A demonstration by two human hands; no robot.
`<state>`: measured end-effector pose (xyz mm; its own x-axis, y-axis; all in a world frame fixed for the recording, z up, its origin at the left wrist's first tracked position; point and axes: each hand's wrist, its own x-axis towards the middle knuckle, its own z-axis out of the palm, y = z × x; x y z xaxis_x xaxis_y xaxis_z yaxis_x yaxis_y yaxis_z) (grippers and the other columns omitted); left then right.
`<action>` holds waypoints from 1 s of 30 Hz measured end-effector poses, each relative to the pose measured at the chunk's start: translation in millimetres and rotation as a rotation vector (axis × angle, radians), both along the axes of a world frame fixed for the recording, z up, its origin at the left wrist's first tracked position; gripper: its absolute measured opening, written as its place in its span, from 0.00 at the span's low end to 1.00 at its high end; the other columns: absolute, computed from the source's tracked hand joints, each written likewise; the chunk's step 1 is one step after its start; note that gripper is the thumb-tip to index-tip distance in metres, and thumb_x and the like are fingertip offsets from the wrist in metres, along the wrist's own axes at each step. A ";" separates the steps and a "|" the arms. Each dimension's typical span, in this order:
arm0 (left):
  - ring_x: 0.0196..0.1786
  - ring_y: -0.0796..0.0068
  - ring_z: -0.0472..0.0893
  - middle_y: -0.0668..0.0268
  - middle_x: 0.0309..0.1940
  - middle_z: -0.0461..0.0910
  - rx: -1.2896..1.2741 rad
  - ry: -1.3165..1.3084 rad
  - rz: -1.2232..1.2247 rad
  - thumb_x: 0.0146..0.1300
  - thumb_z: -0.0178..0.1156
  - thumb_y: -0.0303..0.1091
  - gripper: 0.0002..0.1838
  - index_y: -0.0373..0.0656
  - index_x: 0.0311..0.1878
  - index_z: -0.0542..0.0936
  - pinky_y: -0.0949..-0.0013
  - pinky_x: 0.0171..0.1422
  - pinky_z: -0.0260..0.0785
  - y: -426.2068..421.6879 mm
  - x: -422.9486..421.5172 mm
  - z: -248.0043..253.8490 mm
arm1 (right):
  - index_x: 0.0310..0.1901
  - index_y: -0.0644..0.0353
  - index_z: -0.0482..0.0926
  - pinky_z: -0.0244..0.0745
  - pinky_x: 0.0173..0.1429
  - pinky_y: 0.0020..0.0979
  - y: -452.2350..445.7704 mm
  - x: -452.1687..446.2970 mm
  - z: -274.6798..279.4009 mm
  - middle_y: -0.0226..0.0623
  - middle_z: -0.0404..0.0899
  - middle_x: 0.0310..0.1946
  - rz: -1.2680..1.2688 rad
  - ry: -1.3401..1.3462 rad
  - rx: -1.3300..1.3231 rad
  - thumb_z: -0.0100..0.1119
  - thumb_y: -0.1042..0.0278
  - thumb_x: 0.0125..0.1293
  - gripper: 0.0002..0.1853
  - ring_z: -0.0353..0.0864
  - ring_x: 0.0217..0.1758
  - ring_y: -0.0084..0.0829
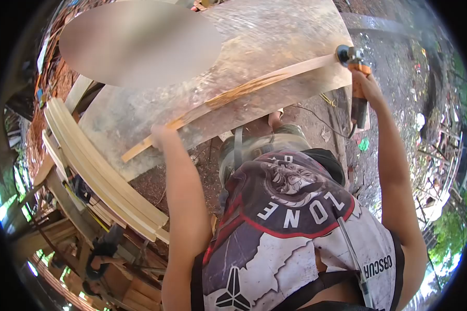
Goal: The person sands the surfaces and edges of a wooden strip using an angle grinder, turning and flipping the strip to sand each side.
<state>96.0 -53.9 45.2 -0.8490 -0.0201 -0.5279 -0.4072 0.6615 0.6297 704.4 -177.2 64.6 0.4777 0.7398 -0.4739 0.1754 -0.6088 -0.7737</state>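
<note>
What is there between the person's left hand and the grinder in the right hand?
In the head view, a long wooden strip, darker brown along its middle, runs between the left hand and the grinder, with the broad tabletop beneath.

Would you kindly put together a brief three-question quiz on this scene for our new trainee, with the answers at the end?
1. Which power tool is in the right hand?
2. True or false: the left hand is on the long wooden strip, at the same end as the power tool.
3. Fill in the blank: the stack of wooden boards lies on the person's ____ side.

Key:
1. An angle grinder.
2. False; it is near the opposite end.
3. Left.
</note>
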 end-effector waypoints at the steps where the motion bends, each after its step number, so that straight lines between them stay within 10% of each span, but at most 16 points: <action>1: 0.49 0.54 0.87 0.50 0.54 0.84 0.033 0.016 -0.027 0.67 0.62 0.47 0.27 0.27 0.53 0.81 0.58 0.47 0.82 -4.6 -5.4 -7.6 | 0.57 0.56 0.82 0.77 0.40 0.28 -3.9 -16.5 -2.2 0.22 0.78 0.33 0.082 -0.001 0.018 0.61 0.53 0.75 0.18 0.77 0.33 0.19; 7: 0.36 0.66 0.81 0.57 0.41 0.83 0.424 -0.103 0.008 0.67 0.65 0.48 0.24 0.30 0.44 0.83 0.60 0.38 0.74 -56.4 -52.7 -58.7 | 0.57 0.59 0.80 0.75 0.42 0.27 0.5 -189.1 34.4 0.26 0.79 0.36 0.297 -0.020 -0.158 0.61 0.56 0.77 0.17 0.76 0.37 0.18; 15: 0.35 0.73 0.82 0.63 0.29 0.83 0.484 -0.340 -1.470 0.67 0.69 0.41 0.16 0.34 0.37 0.85 0.67 0.44 0.74 -119.8 -13.2 -16.8 | 0.57 0.65 0.77 0.77 0.52 0.33 -1.1 -345.8 38.1 0.33 0.82 0.40 0.376 -0.133 -0.148 0.66 0.57 0.72 0.21 0.80 0.44 0.25; 19: 0.37 0.67 0.85 0.59 0.32 0.86 0.363 -0.479 -1.716 0.67 0.68 0.41 0.16 0.34 0.39 0.84 0.64 0.46 0.77 -117.2 -27.3 11.4 | 0.54 0.68 0.77 0.80 0.42 0.34 6.9 -371.2 26.2 0.38 0.83 0.33 0.374 -0.183 -0.063 0.69 0.50 0.68 0.27 0.85 0.36 0.27; 25: 0.57 0.53 0.83 0.55 0.56 0.84 0.627 0.748 -1.619 0.64 0.69 0.36 0.13 0.36 0.43 0.83 0.50 0.66 0.71 -95.1 -119.2 -14.7 | 0.57 0.68 0.77 0.79 0.46 0.30 -10.4 -378.2 36.1 0.35 0.83 0.38 0.069 -0.025 0.196 0.70 0.58 0.66 0.25 0.82 0.38 0.22; 30: 0.57 0.51 0.83 0.57 0.54 0.85 0.752 0.845 -1.716 0.65 0.68 0.34 0.13 0.39 0.49 0.84 0.48 0.68 0.70 -68.0 -139.1 -42.5 | 0.54 0.63 0.77 0.81 0.44 0.33 -42.9 -369.4 58.5 0.35 0.82 0.38 -0.393 0.297 0.429 0.66 0.67 0.65 0.18 0.84 0.39 0.28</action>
<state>-43.1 -121.9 2.7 0.2539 0.8811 0.3991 0.6915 -0.4538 0.5620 335.0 -220.1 123.1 0.6455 0.6894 -0.3288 -0.2563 -0.2100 -0.9435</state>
